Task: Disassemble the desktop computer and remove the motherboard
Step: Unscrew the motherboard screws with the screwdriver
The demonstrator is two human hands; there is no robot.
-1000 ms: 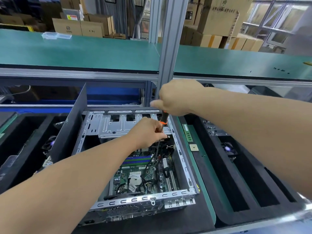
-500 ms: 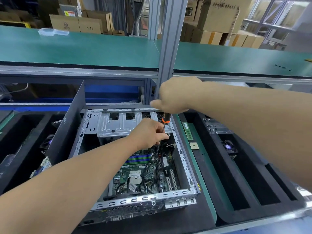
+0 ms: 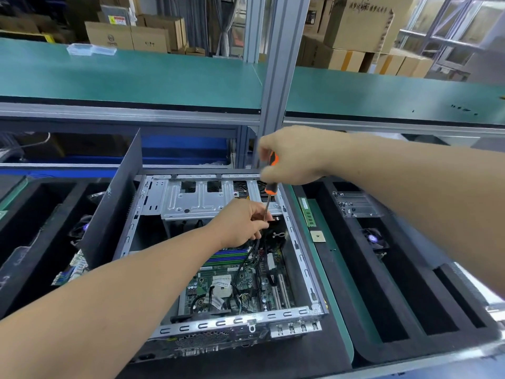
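Observation:
An open desktop case (image 3: 300, 258) lies on the bench with its green motherboard (image 3: 240, 285) showing inside, crossed by black cables. A silver drive cage (image 3: 196, 198) spans the far end of the case. My right hand (image 3: 292, 157) grips the orange and black handle of a screwdriver (image 3: 270, 187), held nearly upright over the far right corner of the case. My left hand (image 3: 243, 222) pinches the screwdriver's thin shaft just below the cage. The tip is hidden behind my fingers.
The dark side panel (image 3: 114, 212) stands upright along the case's left edge. Black foam trays (image 3: 396, 283) flank the case; the right one holds a fan (image 3: 375, 239) and a metal part. A RAM stick (image 3: 307, 212) and a CPU (image 3: 317, 236) lie on the green strip. A shelf (image 3: 136, 77) overhangs the far side.
My right hand has turned on the handle, so more of the orange grip shows between the fingers. My left hand stays on the shaft. The screwdriver stays at the same corner.

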